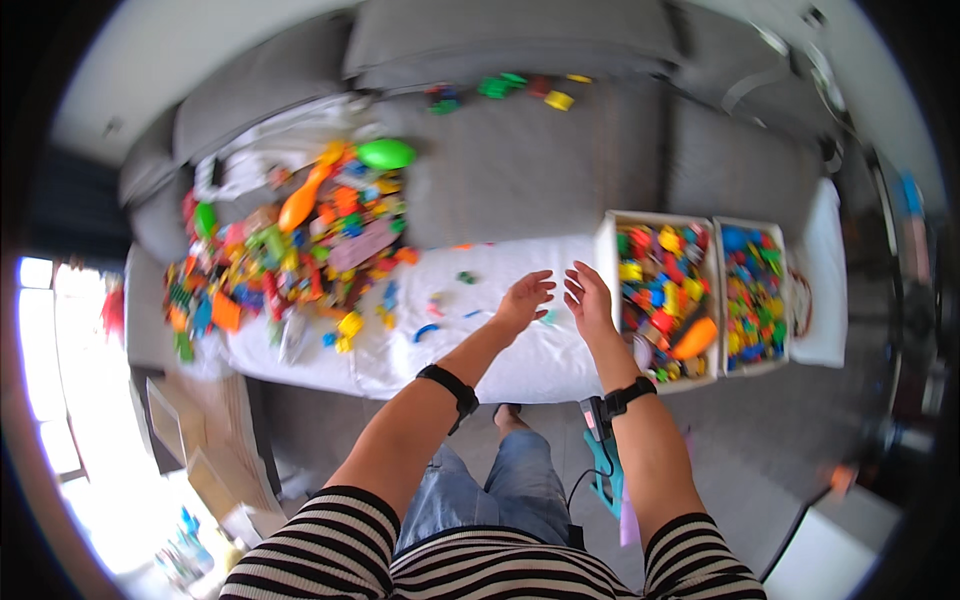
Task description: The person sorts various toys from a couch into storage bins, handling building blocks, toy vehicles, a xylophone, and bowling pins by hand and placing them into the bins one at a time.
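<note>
Two grey sofa sections fill the far side; before them a white-covered table carries a toy heap at left and two full white bins at right. Left hand and right hand hover between them, released, empty.

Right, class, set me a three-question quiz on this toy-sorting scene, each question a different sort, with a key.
1. True or false: the left hand grips a toy.
2. The orange piece lies in which white box? A) the near white box beside the right hand B) the far white box
3. Fill in: the big toy pile is on the person's ____ side.

Key: 1 false, both hands are open and empty above the white sheet; 2 A; 3 left.
</note>
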